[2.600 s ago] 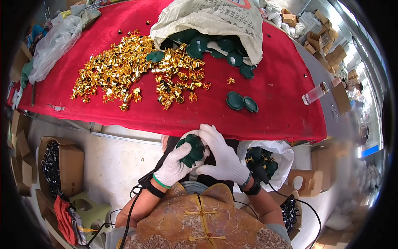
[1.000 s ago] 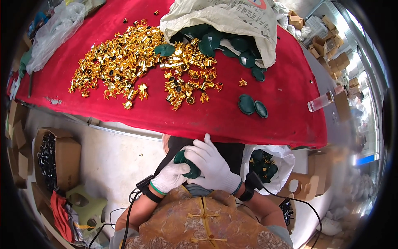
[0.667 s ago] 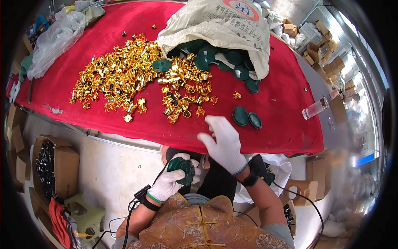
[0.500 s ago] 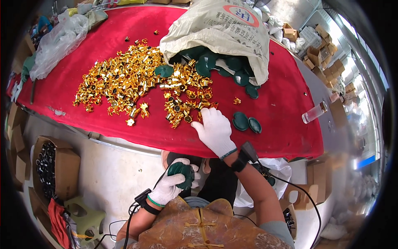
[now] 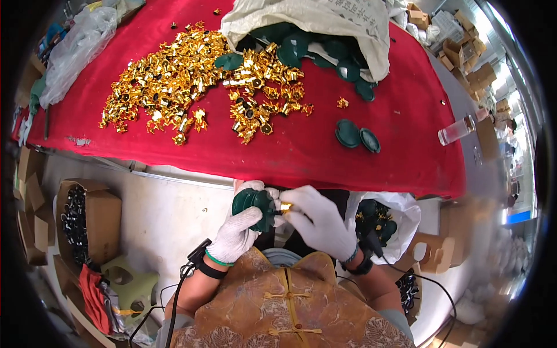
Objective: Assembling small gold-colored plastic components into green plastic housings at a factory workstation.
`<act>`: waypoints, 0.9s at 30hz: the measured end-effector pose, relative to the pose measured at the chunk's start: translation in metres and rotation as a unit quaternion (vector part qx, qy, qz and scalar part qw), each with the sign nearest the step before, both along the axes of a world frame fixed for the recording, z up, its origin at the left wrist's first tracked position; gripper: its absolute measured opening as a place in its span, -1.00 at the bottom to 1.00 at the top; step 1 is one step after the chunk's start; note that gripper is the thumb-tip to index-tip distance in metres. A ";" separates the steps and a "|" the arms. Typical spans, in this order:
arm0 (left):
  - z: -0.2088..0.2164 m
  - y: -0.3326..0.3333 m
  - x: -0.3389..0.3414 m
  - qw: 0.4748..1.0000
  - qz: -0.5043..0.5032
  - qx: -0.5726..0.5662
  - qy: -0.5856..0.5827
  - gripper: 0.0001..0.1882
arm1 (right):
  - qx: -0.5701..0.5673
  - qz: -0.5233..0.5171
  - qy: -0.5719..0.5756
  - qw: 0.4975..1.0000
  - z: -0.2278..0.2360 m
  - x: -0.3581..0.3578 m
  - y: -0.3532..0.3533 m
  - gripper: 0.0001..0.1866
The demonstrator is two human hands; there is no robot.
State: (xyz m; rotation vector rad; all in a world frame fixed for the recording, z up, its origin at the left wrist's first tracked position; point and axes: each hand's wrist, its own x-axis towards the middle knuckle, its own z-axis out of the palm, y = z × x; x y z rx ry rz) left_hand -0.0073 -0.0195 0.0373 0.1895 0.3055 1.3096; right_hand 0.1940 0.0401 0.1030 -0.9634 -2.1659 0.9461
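White knitted gloves cover both of my hands. My left hand (image 5: 237,229) is wrapped round several dark green round plastic pieces (image 5: 253,207), stacked together in front of my body. Beside that stack, my right hand (image 5: 319,223) pinches a small shiny gold fitting (image 5: 285,207), its end touching or very near the green pieces. On the red cloth lies a large heap of similar gold fittings (image 5: 168,81). More green round pieces (image 5: 293,47) spill from the mouth of a white woven sack (image 5: 313,17). Two green discs (image 5: 348,134) lie apart at the right.
A clear glass or plastic cylinder (image 5: 456,131) lies at the right of the red table (image 5: 203,162). Below the edge, a white plastic bag (image 5: 400,209) holds green pieces with gold fittings. A cardboard box (image 5: 104,220) of black parts stands on the floor at left.
My right hand has come back from the gold heap to my left hand, now with a gold fitting in its fingers. The table sits higher in view as the head tilts.
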 end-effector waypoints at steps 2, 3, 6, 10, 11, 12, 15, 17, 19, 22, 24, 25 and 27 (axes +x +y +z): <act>-0.001 -0.002 0.005 0.997 0.018 0.004 0.073 -0.40 | -0.010 -0.025 -0.001 1.000 -0.011 0.000 -0.021 -0.66; 0.000 -0.003 0.007 0.997 0.014 0.000 0.078 -0.40 | -0.007 -0.041 0.010 0.999 -0.018 0.001 -0.028 -0.65; 0.002 -0.007 0.013 0.991 0.017 0.028 0.128 -0.35 | -0.030 -0.077 0.033 0.996 -0.027 0.005 -0.040 -0.64; 0.003 -0.013 0.017 0.985 0.012 0.029 0.169 -0.29 | -0.033 -0.088 0.043 0.995 -0.032 0.009 -0.051 -0.64; 0.001 -0.014 0.018 0.981 0.012 0.047 0.190 -0.28 | -0.039 -0.090 0.048 0.994 -0.033 0.010 -0.054 -0.64; -0.001 -0.015 0.018 0.980 0.012 0.047 0.192 -0.28 | -0.045 -0.091 0.053 0.993 -0.033 0.011 -0.055 -0.63; -0.005 -0.018 0.019 0.958 0.018 0.092 0.273 -0.24 | -0.121 -0.090 0.097 0.984 -0.034 0.015 -0.060 -0.62; -0.004 -0.017 0.021 0.930 0.019 0.115 0.347 -0.15 | -0.138 -0.089 0.104 0.981 -0.037 0.018 -0.062 -0.62; -0.002 -0.019 0.017 0.903 0.006 0.155 0.401 -0.11 | -0.156 -0.088 0.110 0.978 -0.043 0.020 -0.064 -0.62; -0.004 -0.018 0.010 0.850 -0.016 0.217 0.480 -0.04 | -0.137 -0.093 0.112 0.980 -0.050 0.020 -0.068 -0.63; -0.004 -0.019 0.009 0.828 -0.026 0.237 0.508 0.00 | -0.212 -0.123 0.138 0.959 -0.047 0.018 -0.071 -0.64; -0.002 -0.019 0.010 0.829 -0.015 0.231 0.508 -0.04 | -0.214 -0.124 0.137 0.959 -0.048 0.018 -0.072 -0.64; -0.003 -0.020 0.011 0.831 -0.004 0.224 0.509 -0.07 | -0.213 -0.133 0.123 0.960 -0.052 0.018 -0.072 -0.64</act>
